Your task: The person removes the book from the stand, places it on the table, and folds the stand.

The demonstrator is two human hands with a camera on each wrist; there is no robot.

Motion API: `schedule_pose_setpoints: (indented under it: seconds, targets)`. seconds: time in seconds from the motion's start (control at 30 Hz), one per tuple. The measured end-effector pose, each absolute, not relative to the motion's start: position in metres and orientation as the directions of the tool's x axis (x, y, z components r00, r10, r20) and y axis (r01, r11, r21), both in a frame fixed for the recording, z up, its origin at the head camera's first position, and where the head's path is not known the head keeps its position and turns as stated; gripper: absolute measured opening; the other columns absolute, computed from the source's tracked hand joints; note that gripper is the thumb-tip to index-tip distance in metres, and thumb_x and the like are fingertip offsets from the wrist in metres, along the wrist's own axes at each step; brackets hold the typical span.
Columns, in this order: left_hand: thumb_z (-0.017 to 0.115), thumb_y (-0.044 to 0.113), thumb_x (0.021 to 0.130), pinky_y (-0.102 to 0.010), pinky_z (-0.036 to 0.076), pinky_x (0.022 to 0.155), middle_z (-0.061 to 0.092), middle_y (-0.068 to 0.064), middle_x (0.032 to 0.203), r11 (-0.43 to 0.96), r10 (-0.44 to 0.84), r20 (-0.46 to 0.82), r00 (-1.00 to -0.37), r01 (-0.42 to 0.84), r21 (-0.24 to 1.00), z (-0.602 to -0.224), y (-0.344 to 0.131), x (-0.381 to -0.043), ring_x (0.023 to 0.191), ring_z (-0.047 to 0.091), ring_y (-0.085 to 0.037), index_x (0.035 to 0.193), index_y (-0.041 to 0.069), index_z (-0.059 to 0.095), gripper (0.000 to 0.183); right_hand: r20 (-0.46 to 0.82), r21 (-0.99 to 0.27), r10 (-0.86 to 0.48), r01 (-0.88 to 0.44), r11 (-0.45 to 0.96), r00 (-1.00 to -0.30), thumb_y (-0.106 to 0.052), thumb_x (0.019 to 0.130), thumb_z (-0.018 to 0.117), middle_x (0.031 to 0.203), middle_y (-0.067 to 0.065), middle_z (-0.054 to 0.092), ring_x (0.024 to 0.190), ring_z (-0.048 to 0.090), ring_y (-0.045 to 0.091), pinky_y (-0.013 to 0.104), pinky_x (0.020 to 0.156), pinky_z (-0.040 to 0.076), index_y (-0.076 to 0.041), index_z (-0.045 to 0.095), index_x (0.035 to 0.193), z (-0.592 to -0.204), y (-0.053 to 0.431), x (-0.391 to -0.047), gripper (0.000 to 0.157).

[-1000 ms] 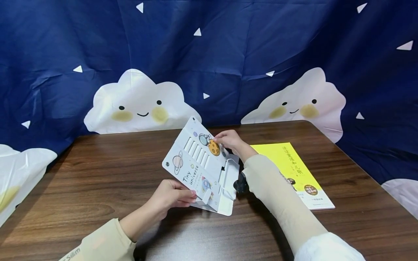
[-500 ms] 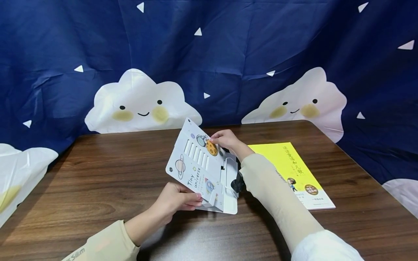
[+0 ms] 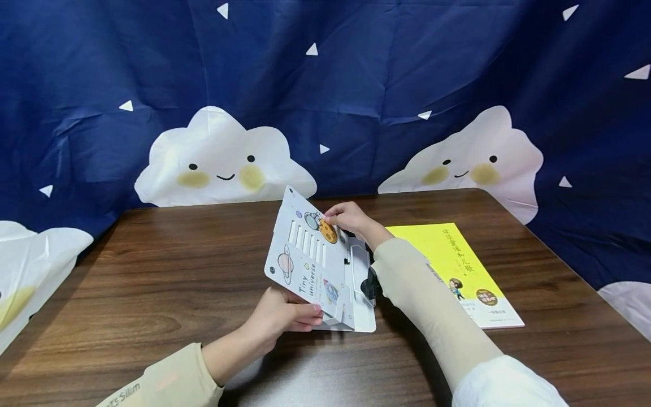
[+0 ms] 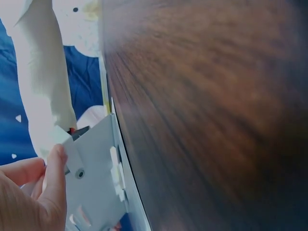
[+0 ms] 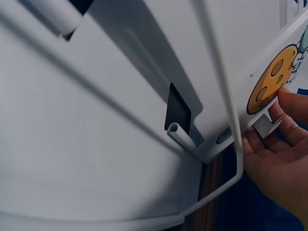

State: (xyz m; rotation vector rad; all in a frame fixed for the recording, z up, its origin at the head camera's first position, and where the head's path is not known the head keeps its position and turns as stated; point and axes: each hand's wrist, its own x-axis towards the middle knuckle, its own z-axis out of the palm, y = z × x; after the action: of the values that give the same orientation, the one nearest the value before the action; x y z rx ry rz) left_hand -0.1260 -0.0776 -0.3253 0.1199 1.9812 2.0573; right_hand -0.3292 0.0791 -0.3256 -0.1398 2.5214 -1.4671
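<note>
A white metal book stand [image 3: 300, 232], printed with a planet, an astronaut, a rocket and "Tiny universe", stands tilted between my hands in the head view. My left hand [image 3: 285, 316] grips its lower edge near a folded lip, thumb on the front. At the upper right edge, my right hand [image 3: 351, 217] pinches the panel beside the orange moon print. Beneath and behind the panel shows the stand's white base plate [image 3: 365, 319]. In the right wrist view, a bent white wire [image 5: 226, 91] crosses in front of the plates, and a slot sits at the fold.
On the right of the dark wooden table [image 3: 193, 254] lies a yellow book [image 3: 447, 249], partly covered by the right forearm. A black wrist device [image 3: 371, 284] sits beside the stand. A blue curtain [image 3: 351, 73] with smiling clouds hangs behind the table.
The stand's lower part has swung to the right together with my left hand, while its top has moved slightly left with my right hand. Both hands keep their hold.
</note>
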Motion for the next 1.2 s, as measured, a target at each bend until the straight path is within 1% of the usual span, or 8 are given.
schedule_pose_setpoints:
  seconds: [0.17, 0.33, 0.57, 0.73, 0.93, 1.13, 1.2]
  targets:
    - [0.061, -0.005, 0.074, -0.037, 0.050, 0.060, 0.062, -0.019, 0.075, -0.028, 0.265, -0.136, -0.954, -0.149, 0.988, -0.325, -0.075, -0.125, 0.062, 0.061, -0.020, 0.093, -0.015, 0.054, 0.022, -0.135, -0.853, -0.224, -0.002, 0.522, -0.965, -0.011, 0.081, 0.060, 0.096, 0.006, 0.054, 0.083, 0.047, 0.019, 0.029, 0.074, 0.041, -0.003, 0.062, 0.096, -0.326, 0.076, -0.331, 0.017]
    - [0.060, -0.006, 0.075, -0.037, 0.050, 0.060, 0.062, -0.019, 0.076, -0.046, 0.277, -0.139, -0.951, -0.158, 0.986, -0.325, -0.073, -0.123, 0.062, 0.061, -0.021, 0.096, -0.014, 0.052, 0.024, -0.131, -0.844, -0.261, -0.030, 0.535, -0.956, -0.009, 0.081, 0.059, 0.094, 0.006, 0.054, 0.080, 0.046, 0.018, 0.029, 0.071, 0.041, -0.002, 0.061, 0.095, -0.323, 0.073, -0.332, 0.016]
    - [0.060, -0.007, 0.074, -0.037, 0.050, 0.059, 0.061, -0.021, 0.075, -0.071, 0.280, -0.141, -0.950, -0.167, 0.983, -0.325, -0.068, -0.121, 0.061, 0.061, -0.021, 0.098, -0.014, 0.051, 0.026, -0.155, -0.834, -0.278, -0.025, 0.551, -0.948, -0.008, 0.080, 0.060, 0.094, 0.006, 0.053, 0.080, 0.046, 0.017, 0.026, 0.069, 0.041, -0.003, 0.061, 0.093, -0.322, 0.069, -0.335, 0.014]
    - [0.060, -0.008, 0.073, -0.037, 0.050, 0.059, 0.061, -0.021, 0.075, -0.095, 0.271, -0.140, -0.952, -0.172, 0.981, -0.326, -0.064, -0.119, 0.060, 0.061, -0.021, 0.097, -0.014, 0.051, 0.026, -0.167, -0.839, -0.318, -0.035, 0.544, -0.933, -0.006, 0.080, 0.059, 0.096, 0.007, 0.054, 0.081, 0.046, 0.017, 0.026, 0.069, 0.041, -0.001, 0.061, 0.095, -0.321, 0.067, -0.336, 0.016]
    - [0.060, -0.008, 0.074, -0.037, 0.050, 0.060, 0.061, -0.020, 0.076, -0.132, 0.267, -0.133, -0.954, -0.173, 0.976, -0.328, -0.057, -0.117, 0.061, 0.061, -0.021, 0.098, -0.013, 0.050, 0.027, -0.166, -0.848, -0.379, -0.064, 0.525, -0.910, -0.005, 0.080, 0.058, 0.092, 0.007, 0.054, 0.078, 0.046, 0.016, 0.026, 0.069, 0.041, 0.001, 0.060, 0.096, -0.319, 0.063, -0.334, 0.017]
    - [0.060, -0.008, 0.074, -0.036, 0.051, 0.058, 0.061, -0.020, 0.075, -0.144, 0.252, -0.138, -0.958, -0.178, 0.973, -0.329, -0.052, -0.115, 0.061, 0.061, -0.022, 0.097, -0.013, 0.051, 0.025, -0.170, -0.844, -0.401, -0.077, 0.531, -0.900, -0.005, 0.080, 0.058, 0.092, 0.008, 0.054, 0.077, 0.047, 0.018, 0.037, 0.078, 0.042, 0.001, 0.059, 0.095, -0.318, 0.059, -0.333, 0.016]
    - [0.060, -0.007, 0.074, -0.036, 0.051, 0.058, 0.061, -0.020, 0.075, -0.146, 0.248, -0.143, -0.958, -0.183, 0.972, -0.329, -0.051, -0.115, 0.061, 0.061, -0.022, 0.097, -0.013, 0.051, 0.025, -0.173, -0.839, -0.408, -0.082, 0.537, -0.896, -0.006, 0.080, 0.058, 0.092, 0.008, 0.054, 0.078, 0.047, 0.018, 0.038, 0.079, 0.041, 0.000, 0.059, 0.095, -0.318, 0.058, -0.333, 0.016]
